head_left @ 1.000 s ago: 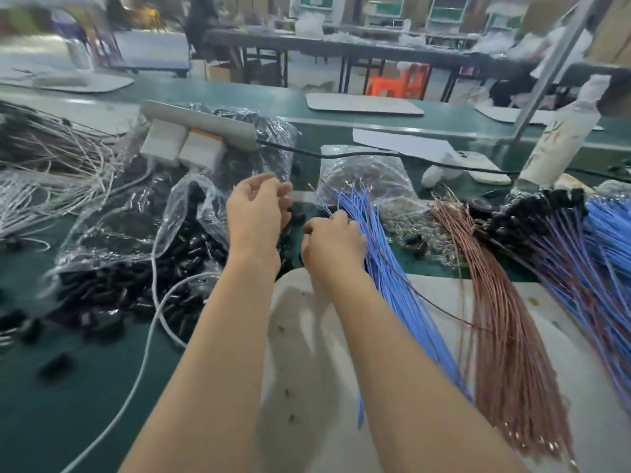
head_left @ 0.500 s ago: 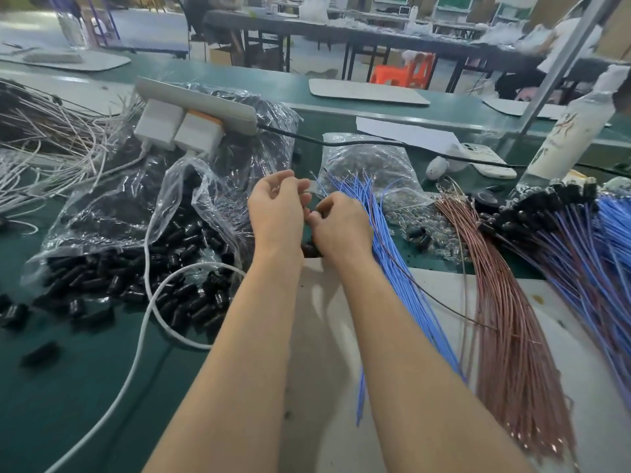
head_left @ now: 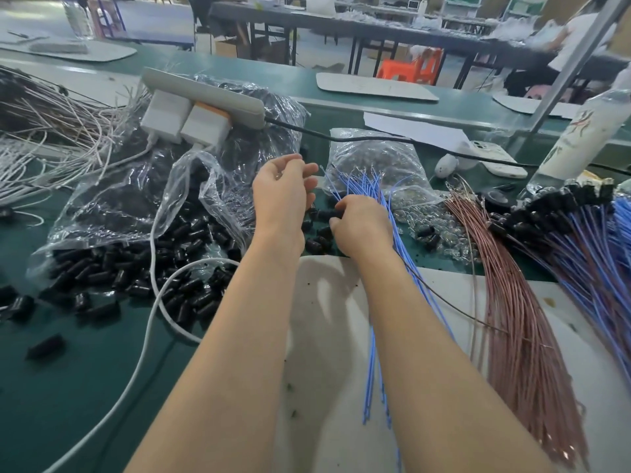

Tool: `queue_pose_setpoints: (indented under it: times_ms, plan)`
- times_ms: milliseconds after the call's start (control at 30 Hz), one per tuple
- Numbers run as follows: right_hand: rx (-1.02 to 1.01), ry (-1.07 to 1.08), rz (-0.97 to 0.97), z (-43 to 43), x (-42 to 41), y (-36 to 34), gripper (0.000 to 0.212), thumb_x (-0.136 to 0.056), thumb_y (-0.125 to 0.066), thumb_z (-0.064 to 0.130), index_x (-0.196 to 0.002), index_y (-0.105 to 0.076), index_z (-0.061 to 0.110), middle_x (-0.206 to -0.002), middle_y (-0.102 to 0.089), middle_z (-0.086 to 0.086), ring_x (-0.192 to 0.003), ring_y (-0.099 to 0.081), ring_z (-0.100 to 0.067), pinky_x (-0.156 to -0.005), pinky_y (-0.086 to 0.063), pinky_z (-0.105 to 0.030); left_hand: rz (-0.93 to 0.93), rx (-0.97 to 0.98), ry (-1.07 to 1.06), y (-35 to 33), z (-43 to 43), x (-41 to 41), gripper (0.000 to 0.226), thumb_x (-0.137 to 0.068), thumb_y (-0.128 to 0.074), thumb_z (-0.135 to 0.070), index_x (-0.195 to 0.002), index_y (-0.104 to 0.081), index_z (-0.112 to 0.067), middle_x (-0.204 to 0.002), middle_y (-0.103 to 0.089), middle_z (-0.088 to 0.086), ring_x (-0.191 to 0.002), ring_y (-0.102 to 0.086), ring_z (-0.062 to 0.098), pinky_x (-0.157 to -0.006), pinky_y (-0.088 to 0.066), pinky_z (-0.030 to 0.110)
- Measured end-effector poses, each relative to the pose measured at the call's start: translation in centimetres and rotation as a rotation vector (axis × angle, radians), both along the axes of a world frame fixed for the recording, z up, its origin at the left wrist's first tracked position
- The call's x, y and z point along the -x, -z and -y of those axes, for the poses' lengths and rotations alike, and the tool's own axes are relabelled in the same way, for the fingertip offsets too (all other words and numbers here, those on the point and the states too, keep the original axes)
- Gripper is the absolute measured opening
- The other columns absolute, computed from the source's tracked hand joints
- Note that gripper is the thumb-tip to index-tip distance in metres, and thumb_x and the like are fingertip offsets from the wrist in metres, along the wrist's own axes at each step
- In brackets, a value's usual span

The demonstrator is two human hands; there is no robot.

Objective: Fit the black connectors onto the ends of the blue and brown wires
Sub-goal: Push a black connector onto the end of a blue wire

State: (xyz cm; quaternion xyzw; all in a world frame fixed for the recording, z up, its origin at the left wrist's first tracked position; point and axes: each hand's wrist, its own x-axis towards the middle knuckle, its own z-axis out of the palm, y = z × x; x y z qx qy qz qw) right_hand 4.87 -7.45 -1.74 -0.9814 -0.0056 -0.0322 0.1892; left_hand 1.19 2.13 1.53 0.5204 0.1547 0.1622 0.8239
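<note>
Left hand: the left hand (head_left: 281, 196) is over the scattered connectors, fingers curled in and thumb against the forefinger. I cannot tell whether anything is pinched there.
Right hand: the right hand (head_left: 363, 227) is just right of the left hand and apart from it, knuckles up, fingertips curled down among the loose pieces. Its back hides whether it grips one, so I cannot tell.
Black connectors: some black connectors (head_left: 321, 233) lie directly under and between the two hands. A much bigger heap spills from the clear plastic bag (head_left: 136, 199) left of the left hand.
Blue wires: the blue wires (head_left: 367, 186) fan out just beyond the right hand's fingers and run back under its wrist and forearm.
Brown wires: the brown wires (head_left: 512, 319) lie right of the right forearm, and one stray strand crosses toward the blue bundle.
Fitted wires: the fitted wires (head_left: 553, 216), with black pieces on their ends, lie well right of the right hand.
White board: the white board (head_left: 324, 319) lies beneath both forearms.
Power strip: the power strip (head_left: 205, 93) sits beyond the left hand on top of the bag.
White cable: the white cable (head_left: 147, 336) loops left of the left forearm.
Small bag: the small bag (head_left: 382, 155) lies just beyond the right hand.
Table: the green table (head_left: 68, 404) lies under everything.
</note>
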Motion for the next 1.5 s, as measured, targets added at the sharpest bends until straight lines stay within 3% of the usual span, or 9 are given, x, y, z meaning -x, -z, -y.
queue_pose_setpoints:
  times_ms: [567,700,767,933,1033,1167,1300,1400,1500]
  plan:
    - [0.010,0.085,0.065,-1.8,-0.4,0.5,0.037,-0.091,-0.053,0.038,-0.120,-0.057,0.015,-0.128,-0.050,-0.011,-0.121,-0.044,-0.030,-0.099,-0.034,-0.039,-0.022,0.023,0.005,0.6,0.6,-0.1,0.011,-0.094,-0.047,-0.009,-0.093,-0.055,-0.018,-0.078,-0.066,-0.006,-0.061,-0.057,0.004,-0.056,-0.047,0.016]
    - [0.013,0.102,0.053,-2.6,-0.8,0.7,0.030,-0.090,-0.053,0.031,-0.115,-0.058,0.014,-0.128,-0.050,-0.011,-0.120,-0.044,-0.030,-0.098,-0.034,-0.039,-0.029,0.025,0.015,0.7,0.8,-0.4,0.012,-0.094,-0.047,-0.010,-0.093,-0.055,-0.019,-0.078,-0.066,-0.006,-0.063,-0.057,0.004,-0.054,-0.046,0.016]
    - [-0.094,0.089,0.100,-2.2,-0.7,0.6,0.028,-0.091,-0.054,0.031,-0.112,-0.061,0.015,-0.121,-0.055,-0.010,-0.114,-0.050,-0.029,-0.095,-0.038,-0.039,-0.025,0.021,0.008,0.8,0.9,-0.4,0.013,-0.094,-0.047,-0.009,-0.091,-0.055,-0.019,-0.079,-0.066,-0.005,-0.063,-0.056,0.004,-0.055,-0.046,0.016]
    - [-0.750,0.015,0.142,1.4,0.2,-2.5,0.012,-0.090,-0.062,0.025,-0.090,-0.064,0.013,-0.090,-0.068,-0.004,-0.082,-0.062,-0.018,-0.075,-0.049,-0.028,-0.049,-0.180,0.038,1.2,1.5,-0.6,0.012,-0.092,-0.052,-0.011,-0.090,-0.059,-0.021,-0.084,-0.063,-0.004,-0.071,-0.056,0.006,-0.072,-0.048,0.023]
    - [-0.810,-0.048,0.134,4.2,1.4,-3.8,0.010,-0.089,-0.065,0.021,-0.080,-0.062,0.017,-0.082,-0.069,-0.003,-0.065,-0.062,-0.006,-0.060,-0.048,-0.017,-0.070,-0.268,0.238,1.2,3.0,-0.2,0.012,-0.096,-0.052,-0.022,-0.092,-0.063,-0.019,-0.084,-0.065,-0.006,-0.069,-0.059,0.002,-0.067,-0.051,0.019]
    - [-0.892,-0.086,0.116,6.7,3.4,-3.7,0.012,-0.089,-0.065,0.015,-0.077,-0.064,0.012,-0.070,-0.066,0.001,-0.051,-0.058,0.003,-0.051,-0.045,-0.011,-0.024,-0.258,0.387,1.4,5.0,0.7,0.013,-0.096,-0.054,-0.016,-0.087,-0.063,-0.014,-0.080,-0.066,0.001,-0.065,-0.061,0.004,-0.063,-0.051,0.015]
    - [-0.775,-0.043,0.128,8.4,4.9,-2.6,0.014,-0.091,-0.061,0.020,-0.082,-0.068,0.012,-0.070,-0.065,0.003,-0.056,-0.056,0.002,-0.060,-0.047,-0.018,-0.057,-0.122,0.348,2.5,5.7,1.6,0.009,-0.093,-0.058,-0.014,-0.084,-0.061,-0.012,-0.081,-0.066,0.004,-0.071,-0.062,0.010,-0.064,-0.052,0.018]
    - [-0.392,-0.042,0.076,8.2,5.7,-1.3,0.021,-0.086,-0.065,0.037,-0.085,-0.068,0.016,-0.080,-0.067,0.002,-0.076,-0.061,-0.012,-0.075,-0.049,-0.030,-0.080,0.060,0.223,3.4,5.7,2.0,0.011,-0.094,-0.056,-0.014,-0.084,-0.058,-0.010,-0.078,-0.064,0.003,-0.069,-0.062,0.010,-0.060,-0.052,0.018]
    - [-0.058,-0.059,-0.091,7.0,6.2,-0.1,0.032,-0.079,-0.069,0.046,-0.088,-0.061,0.016,-0.090,-0.065,-0.002,-0.087,-0.061,-0.021,-0.073,-0.046,-0.030,-0.109,0.160,0.179,4.0,5.5,2.0,0.011,-0.094,-0.057,-0.014,-0.085,-0.057,-0.008,-0.075,-0.060,0.003,-0.062,-0.057,0.007,-0.052,-0.050,0.014]
